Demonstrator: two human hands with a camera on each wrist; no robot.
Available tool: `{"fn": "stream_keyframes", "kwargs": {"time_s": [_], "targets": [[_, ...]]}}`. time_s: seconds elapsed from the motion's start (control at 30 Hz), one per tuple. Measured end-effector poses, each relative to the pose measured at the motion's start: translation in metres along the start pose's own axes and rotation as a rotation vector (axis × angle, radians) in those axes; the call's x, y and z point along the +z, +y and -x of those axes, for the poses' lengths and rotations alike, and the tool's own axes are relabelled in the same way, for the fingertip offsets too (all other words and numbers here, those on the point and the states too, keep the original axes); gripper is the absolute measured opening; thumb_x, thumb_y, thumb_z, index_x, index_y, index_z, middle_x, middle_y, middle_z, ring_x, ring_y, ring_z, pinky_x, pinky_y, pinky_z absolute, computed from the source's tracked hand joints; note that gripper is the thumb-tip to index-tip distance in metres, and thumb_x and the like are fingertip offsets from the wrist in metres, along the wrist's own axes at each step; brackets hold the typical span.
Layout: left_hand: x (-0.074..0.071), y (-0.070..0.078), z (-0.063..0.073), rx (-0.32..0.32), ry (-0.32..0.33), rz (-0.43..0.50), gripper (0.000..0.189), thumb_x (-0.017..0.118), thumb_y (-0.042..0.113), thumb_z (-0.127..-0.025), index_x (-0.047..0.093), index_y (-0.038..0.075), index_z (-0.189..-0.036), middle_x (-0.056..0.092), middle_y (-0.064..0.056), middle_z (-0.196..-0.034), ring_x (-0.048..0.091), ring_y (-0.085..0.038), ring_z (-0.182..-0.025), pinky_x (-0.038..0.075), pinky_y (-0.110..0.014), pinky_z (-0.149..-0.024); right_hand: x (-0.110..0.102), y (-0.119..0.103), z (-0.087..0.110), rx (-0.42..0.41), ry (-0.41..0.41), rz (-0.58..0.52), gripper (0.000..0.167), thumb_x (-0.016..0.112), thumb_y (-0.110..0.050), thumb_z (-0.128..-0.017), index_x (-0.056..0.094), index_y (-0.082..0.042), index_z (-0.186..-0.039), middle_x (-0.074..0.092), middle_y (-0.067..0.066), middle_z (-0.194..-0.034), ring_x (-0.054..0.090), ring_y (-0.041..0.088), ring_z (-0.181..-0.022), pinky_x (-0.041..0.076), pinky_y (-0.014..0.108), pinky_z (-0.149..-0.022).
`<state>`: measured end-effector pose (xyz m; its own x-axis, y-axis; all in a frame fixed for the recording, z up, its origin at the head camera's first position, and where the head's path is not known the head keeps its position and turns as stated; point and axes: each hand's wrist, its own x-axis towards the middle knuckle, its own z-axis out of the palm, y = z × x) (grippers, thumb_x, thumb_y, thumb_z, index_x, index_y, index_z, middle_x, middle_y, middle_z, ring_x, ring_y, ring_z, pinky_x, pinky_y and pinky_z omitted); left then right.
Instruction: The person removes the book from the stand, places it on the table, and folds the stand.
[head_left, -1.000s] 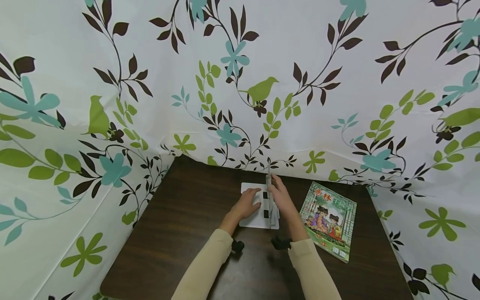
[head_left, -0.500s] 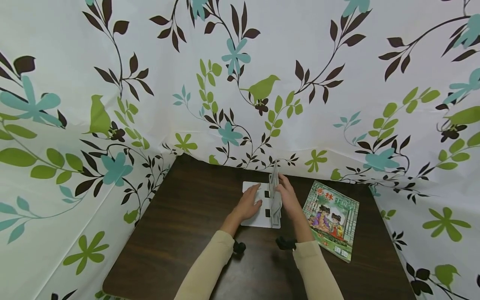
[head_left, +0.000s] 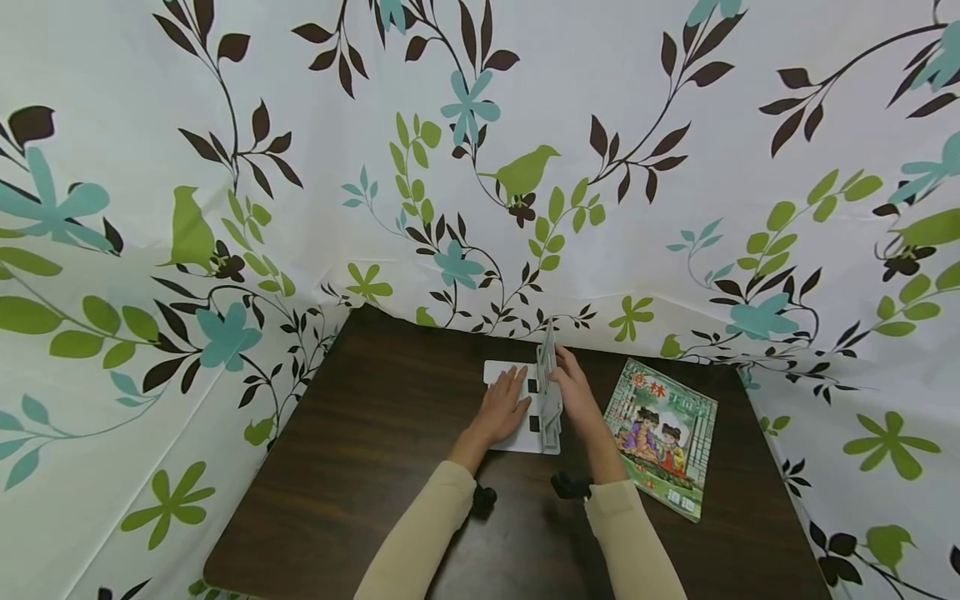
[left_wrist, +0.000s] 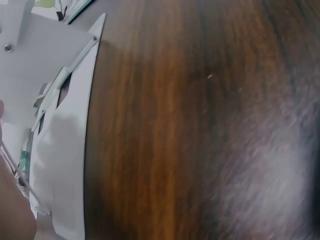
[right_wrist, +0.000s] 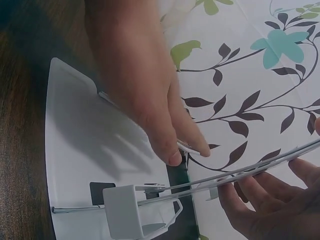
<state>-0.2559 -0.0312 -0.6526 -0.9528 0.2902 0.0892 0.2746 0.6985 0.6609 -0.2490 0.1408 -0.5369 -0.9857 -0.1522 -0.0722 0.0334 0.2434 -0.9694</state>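
A white folding book stand (head_left: 550,400) is on the dark table, its upright panel swung up from a flat plate (right_wrist: 80,120). My right hand (head_left: 576,392) holds the upright panel from its right side; in the right wrist view the fingers (right_wrist: 240,205) lie along the panel's back, with a bit of thumb over its front. My left hand (head_left: 504,406) rests palm down over the flat plate with fingers fairly straight. Its fingertips are close to the hinge side. Thin wire rods (right_wrist: 75,208) and a white bracket (right_wrist: 120,212) show on the stand. Only the edge of my left hand (left_wrist: 12,205) shows in the left wrist view.
A magazine (head_left: 660,437) with a green illustrated cover lies flat to the right of my right hand. The brown wooden table (head_left: 337,467) meets a white leaf-and-bird patterned cloth (head_left: 480,208) at its back and sides.
The upright panel has tilted slightly to the right, my right hand moving with it. My left hand has shifted a little right, its fingers now spread straighter over the plate. The magazine has stayed put.
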Motion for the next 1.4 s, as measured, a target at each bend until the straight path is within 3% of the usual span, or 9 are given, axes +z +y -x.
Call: {"fn": "stream_keyframes", "kwargs": {"time_s": [0.13, 0.3, 0.47, 0.7, 1.0, 1.4], "targets": [[0.006, 0.004, -0.001, -0.068, -0.044, -0.013, 0.068, 0.036, 0.043, -0.116, 0.008, 0.024, -0.176, 0.001, -0.014, -0.183, 0.003, -0.039, -0.169, 0.015, -0.064, -0.133, 0.000, 0.001, -0.001, -0.003, -0.006, -0.008, 0.071, 0.047, -0.016, -0.103, 0.027, -0.016, -0.172, 0.037, 0.023, -0.169, 0.041, 0.042, -0.149, 0.035, 0.061, -0.118], [0.013, 0.010, -0.001, -0.126, -0.040, -0.068, 0.066, 0.034, 0.044, -0.117, 0.008, 0.028, -0.175, -0.002, -0.010, -0.183, 0.000, -0.036, -0.170, 0.012, -0.063, -0.134, -0.001, 0.003, -0.002, 0.004, -0.026, -0.030, 0.072, 0.047, -0.017, -0.104, 0.025, -0.018, -0.172, 0.032, 0.023, -0.172, 0.036, 0.044, -0.154, 0.028, 0.069, -0.124], [0.013, 0.014, 0.000, -0.136, -0.048, -0.160, 0.066, 0.037, 0.043, -0.116, 0.008, 0.032, -0.175, -0.001, -0.009, -0.184, 0.000, -0.036, -0.170, 0.010, -0.062, -0.134, -0.003, 0.004, -0.002, 0.028, -0.031, -0.049, 0.071, 0.046, -0.017, -0.107, 0.021, -0.019, -0.174, 0.027, 0.022, -0.175, 0.029, 0.043, -0.159, 0.022, 0.069, -0.127], [0.011, 0.013, 0.000, -0.141, -0.097, -0.293, 0.068, 0.037, 0.046, -0.116, 0.007, 0.033, -0.175, -0.004, -0.006, -0.184, -0.001, -0.032, -0.170, 0.010, -0.058, -0.135, -0.001, 0.005, -0.002, 0.023, -0.033, -0.053, 0.067, 0.043, -0.017, -0.110, 0.022, -0.018, -0.173, 0.031, 0.024, -0.172, 0.037, 0.042, -0.153, 0.029, 0.066, -0.122], [0.011, 0.011, -0.002, -0.145, -0.129, -0.236, 0.070, 0.041, 0.048, -0.115, 0.012, 0.031, -0.175, -0.003, -0.009, -0.184, -0.004, -0.034, -0.170, 0.004, -0.060, -0.135, 0.001, 0.005, 0.000, 0.007, -0.010, -0.046, 0.066, 0.045, -0.018, -0.108, 0.028, -0.021, -0.172, 0.036, 0.021, -0.170, 0.039, 0.042, -0.152, 0.030, 0.069, -0.123], [0.024, 0.002, -0.004, -0.150, -0.171, -0.399, 0.068, 0.035, 0.051, -0.116, 0.007, 0.034, -0.175, -0.008, -0.003, -0.183, -0.007, -0.028, -0.170, 0.004, -0.056, -0.136, 0.002, 0.008, -0.002, 0.007, -0.009, -0.048, 0.066, 0.046, -0.020, -0.108, 0.029, -0.021, -0.171, 0.038, 0.021, -0.168, 0.041, 0.041, -0.149, 0.031, 0.070, -0.123]]}}
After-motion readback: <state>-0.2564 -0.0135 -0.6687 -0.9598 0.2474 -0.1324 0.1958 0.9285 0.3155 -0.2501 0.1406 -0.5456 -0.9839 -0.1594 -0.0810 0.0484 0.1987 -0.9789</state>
